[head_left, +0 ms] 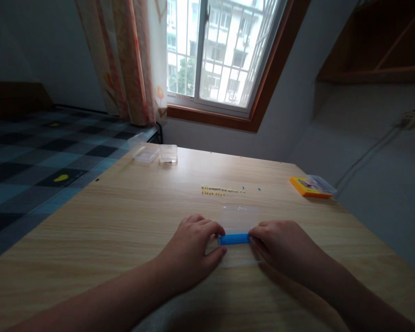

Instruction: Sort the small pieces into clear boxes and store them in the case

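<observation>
While the right grip [283, 239] pinches one end of the blue strip [234, 239], the left grip [195, 240] borders the other, its closure indeterminate | strip: between grips, over clear box [240, 217] | uneven pressure could tip it; a forward slip could scatter tiny pieces [215, 188] beyond grips

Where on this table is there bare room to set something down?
Bare tabletop lies between the left hand and the clear boxes, and between the blue bits and the orange box. It's crowded at the blue strip, between left hand and right hand.
</observation>
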Tool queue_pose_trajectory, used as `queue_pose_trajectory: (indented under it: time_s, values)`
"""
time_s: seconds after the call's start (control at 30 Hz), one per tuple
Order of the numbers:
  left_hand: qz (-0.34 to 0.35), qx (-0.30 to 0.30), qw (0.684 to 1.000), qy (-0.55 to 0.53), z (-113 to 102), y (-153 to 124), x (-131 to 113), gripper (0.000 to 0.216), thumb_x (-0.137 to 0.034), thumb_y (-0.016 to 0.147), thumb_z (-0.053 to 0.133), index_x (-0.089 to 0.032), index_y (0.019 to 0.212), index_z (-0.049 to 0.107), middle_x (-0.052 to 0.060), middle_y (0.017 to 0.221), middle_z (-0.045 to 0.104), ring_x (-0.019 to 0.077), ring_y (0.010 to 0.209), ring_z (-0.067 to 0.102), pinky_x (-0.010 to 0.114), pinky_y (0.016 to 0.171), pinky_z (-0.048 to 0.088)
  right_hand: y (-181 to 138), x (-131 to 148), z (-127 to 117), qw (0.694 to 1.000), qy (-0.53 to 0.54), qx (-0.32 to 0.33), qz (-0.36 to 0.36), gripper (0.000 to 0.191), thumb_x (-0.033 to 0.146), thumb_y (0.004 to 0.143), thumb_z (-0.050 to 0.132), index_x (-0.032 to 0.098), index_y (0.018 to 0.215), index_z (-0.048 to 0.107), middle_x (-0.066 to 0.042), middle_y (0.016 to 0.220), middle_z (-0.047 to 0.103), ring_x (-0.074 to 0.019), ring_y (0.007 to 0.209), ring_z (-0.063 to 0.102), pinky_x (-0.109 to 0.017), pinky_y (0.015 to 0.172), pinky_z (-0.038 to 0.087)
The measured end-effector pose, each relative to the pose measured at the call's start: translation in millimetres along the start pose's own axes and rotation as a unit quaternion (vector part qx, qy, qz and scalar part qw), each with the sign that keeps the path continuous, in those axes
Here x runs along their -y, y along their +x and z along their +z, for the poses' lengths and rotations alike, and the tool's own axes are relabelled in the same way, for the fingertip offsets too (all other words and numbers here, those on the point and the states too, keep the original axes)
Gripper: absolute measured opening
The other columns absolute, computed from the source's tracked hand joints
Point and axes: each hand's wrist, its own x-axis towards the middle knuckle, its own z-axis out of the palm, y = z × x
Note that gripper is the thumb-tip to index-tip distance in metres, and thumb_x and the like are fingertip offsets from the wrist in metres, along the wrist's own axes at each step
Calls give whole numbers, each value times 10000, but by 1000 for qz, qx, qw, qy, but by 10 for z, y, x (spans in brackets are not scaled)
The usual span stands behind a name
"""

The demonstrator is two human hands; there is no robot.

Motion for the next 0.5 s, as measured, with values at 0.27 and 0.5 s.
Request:
queue_pose_trajectory:
  time_s: [0.27,0.5]
  values:
    - [-2,1,1000,3,-7,3,-11,190,-215,796,686,-235,984,699,30,901,707,273,948,594,460,928,424,-37,-10,-8,1000,14,-8,1,234,200,903,522,203,755,702,-17,788,717,-149,695,647,-264,613,305]
    - [-1,0,1000,0,-6,1,-10,186,-208,797,690,-231,981,702,31,911,712,270,954,597,457,930,423,-122,-148,-99,984,95,-144,-31,239,204,900,528,248,946,759,-8,850,728,-141,732,653,-259,672,397]
